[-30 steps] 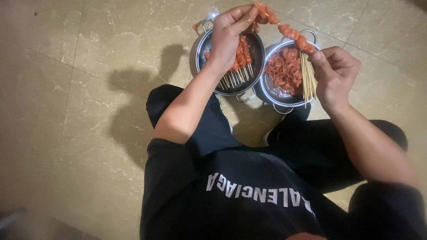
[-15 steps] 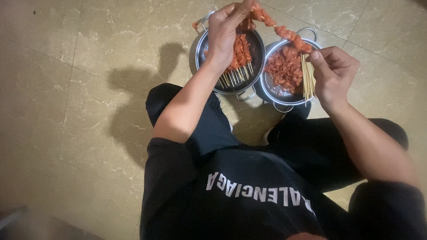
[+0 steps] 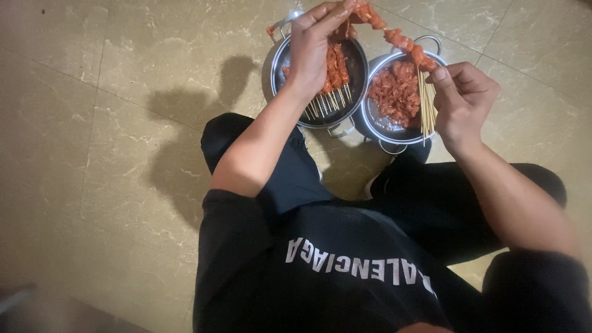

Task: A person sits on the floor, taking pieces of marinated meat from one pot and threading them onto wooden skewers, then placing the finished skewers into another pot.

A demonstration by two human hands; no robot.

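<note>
Left hand (image 3: 314,46): raised over the left pot, fingers pinched together on the far end of a skewer (image 3: 401,40) threaded with red marinated meat.

Right hand (image 3: 464,102): fingers closed on a bundle of bare sticks (image 3: 427,105), which hangs over the right pot; thumb and forefinger also meet the near end of the skewer.

Skewer: held in the air between both hands, slanting across the gap above the two pots.

Left pot (image 3: 274,65): metal, on the floor, holding finished skewers (image 3: 333,80) with stick ends fanned toward the person.

Right pot (image 3: 373,120): metal, touching or just beside the left pot, holding loose meat pieces (image 3: 394,92).

Floor (image 3: 123,123): beige marbled tile. The person sits cross-legged in black clothing.
</note>
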